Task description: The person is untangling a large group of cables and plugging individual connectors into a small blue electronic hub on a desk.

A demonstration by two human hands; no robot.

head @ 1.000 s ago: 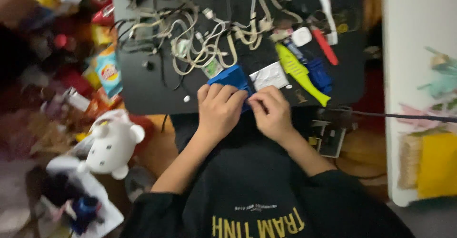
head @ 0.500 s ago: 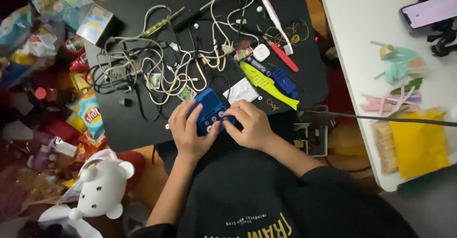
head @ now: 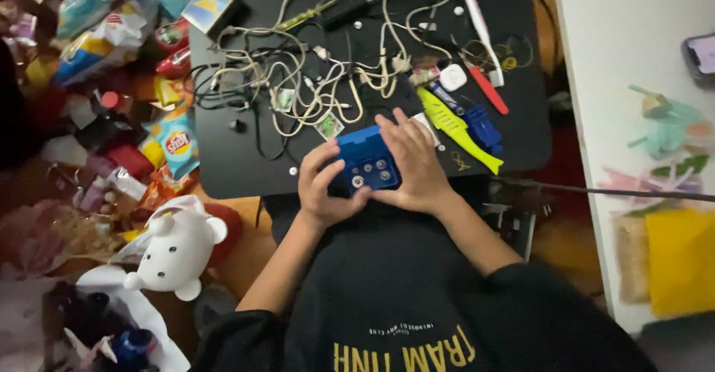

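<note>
Right hand [head: 414, 165] shifted atop blue box [head: 366, 162]; left hand [head: 325, 186] fingers grip near edge; button face up.

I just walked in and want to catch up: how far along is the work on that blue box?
Looks done: the blue box is off the cluttered black table and lies face up, its round silver buttons exposed. In hand: the left hand grips its left side, and the right hand covers its right edge. Left: the tangled cables and yellow tool lie untouched.
</note>
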